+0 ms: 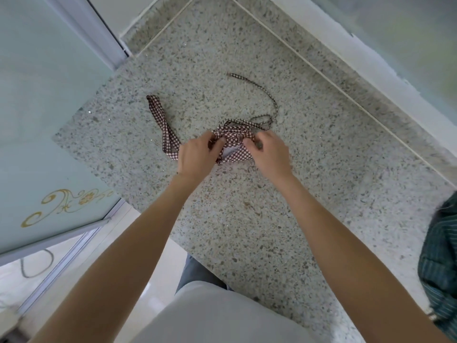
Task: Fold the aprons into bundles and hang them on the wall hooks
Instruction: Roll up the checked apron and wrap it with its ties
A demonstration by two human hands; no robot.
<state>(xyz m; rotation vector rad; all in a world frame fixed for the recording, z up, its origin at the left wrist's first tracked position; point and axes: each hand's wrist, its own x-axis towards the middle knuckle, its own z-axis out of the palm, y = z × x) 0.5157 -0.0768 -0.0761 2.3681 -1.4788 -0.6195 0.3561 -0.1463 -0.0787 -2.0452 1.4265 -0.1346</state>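
Left hand and right hand are pinching the checked apron bundle on the speckled counter, its wide strap trailing toward ten o'clock

A speckled stone counter fills the middle of the frame. At the left I see a pale green glass door with a gold swirl pattern low on it. A silver door frame runs up the upper left. At the right edge lies a dark green striped cloth. A white floor shows at the bottom.
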